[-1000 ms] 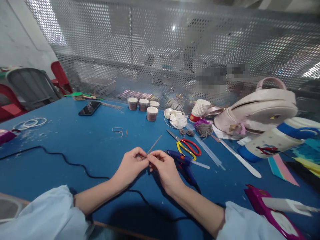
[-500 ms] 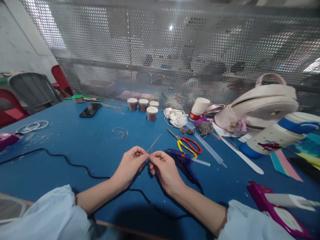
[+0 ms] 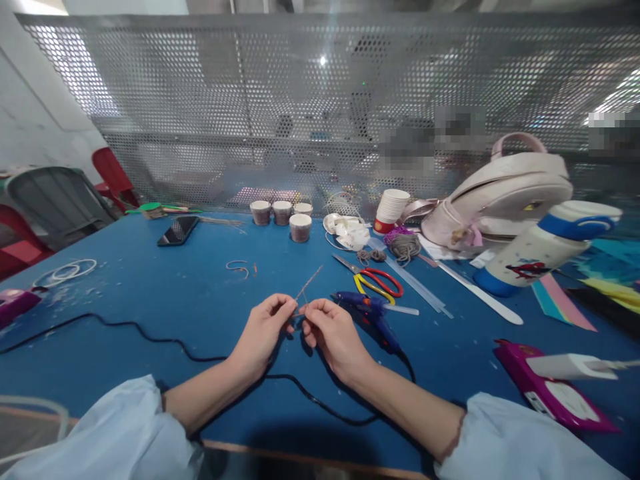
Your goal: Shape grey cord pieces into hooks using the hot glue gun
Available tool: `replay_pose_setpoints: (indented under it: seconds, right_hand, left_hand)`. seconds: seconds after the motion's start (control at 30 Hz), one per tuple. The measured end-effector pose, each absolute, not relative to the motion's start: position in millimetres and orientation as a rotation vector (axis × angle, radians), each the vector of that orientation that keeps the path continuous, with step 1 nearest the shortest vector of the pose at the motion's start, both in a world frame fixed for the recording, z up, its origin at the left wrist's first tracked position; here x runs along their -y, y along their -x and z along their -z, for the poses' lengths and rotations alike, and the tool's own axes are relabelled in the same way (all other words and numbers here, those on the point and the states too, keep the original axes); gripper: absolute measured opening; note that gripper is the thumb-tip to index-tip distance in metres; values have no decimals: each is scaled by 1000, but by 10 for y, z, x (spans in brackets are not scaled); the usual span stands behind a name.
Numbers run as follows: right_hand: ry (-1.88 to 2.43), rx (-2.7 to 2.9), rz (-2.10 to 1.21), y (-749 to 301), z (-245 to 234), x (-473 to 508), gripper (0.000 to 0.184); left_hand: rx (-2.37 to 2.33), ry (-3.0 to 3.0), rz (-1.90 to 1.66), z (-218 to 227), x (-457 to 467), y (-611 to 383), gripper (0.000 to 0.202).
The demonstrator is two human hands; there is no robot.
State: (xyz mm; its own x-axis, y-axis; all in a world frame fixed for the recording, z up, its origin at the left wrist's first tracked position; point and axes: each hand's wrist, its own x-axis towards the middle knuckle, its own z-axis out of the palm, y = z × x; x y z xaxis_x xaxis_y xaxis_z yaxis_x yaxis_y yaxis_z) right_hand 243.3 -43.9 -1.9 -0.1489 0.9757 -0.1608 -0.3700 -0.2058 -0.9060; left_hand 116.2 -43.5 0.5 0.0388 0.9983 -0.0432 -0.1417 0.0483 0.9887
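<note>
A thin wire (image 3: 313, 279), brownish-grey and apparently wrapped with thread, slants up from between my hands over the blue table. My left hand (image 3: 267, 330) pinches its lower part between thumb and forefinger. Close on the right, my right hand (image 3: 336, 337) pinches a fine strand that branches off the wire; the fingers hide its end. A blue glue gun (image 3: 367, 310) lies just right of my right hand, with a clear stick in its back. Behind it are scissors (image 3: 373, 277) with red and yellow handles.
Lidded cups (image 3: 301, 228), stacked paper cups (image 3: 391, 210) and grey yarn (image 3: 404, 247) stand along the back. A phone (image 3: 179, 231) lies at left. At right are a backpack (image 3: 500, 193), a bottle (image 3: 543, 257) and a purple power strip (image 3: 555, 393). A black cord (image 3: 150, 340) crosses the table beneath my arms.
My hands have moved slightly apart, and a short stretch of strand now shows between the fingertips. The camera view has shifted a little; the things on the table stay put.
</note>
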Motion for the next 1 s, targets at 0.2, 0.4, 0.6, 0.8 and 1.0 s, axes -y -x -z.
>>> replay_pose_setpoints:
  seconds: [0.2,0.4,0.6,0.8,1.0]
  right_hand:
    - [996,907,-1579,-2413,35,436,7]
    - [1011,929,-1591,-2350,52,462,7]
    - [1006,959,-1592,-2335,77,461,9]
    - [1002,966,-1586,-2357,94,445,7]
    - [999,970,-1612,-2401,86,458,5]
  left_hand:
    - [-1185,-1170,-1256,21,443,-1147,21]
    - [-1097,-1081,-1240,39,441,-1182,26]
    - [-997,-976,-1174,-28,461,-1195,29]
    - [-954,-938,-1175,-94,513,-1195,27]
    - [-966,-896,-1145,-49,472,-1189,30]
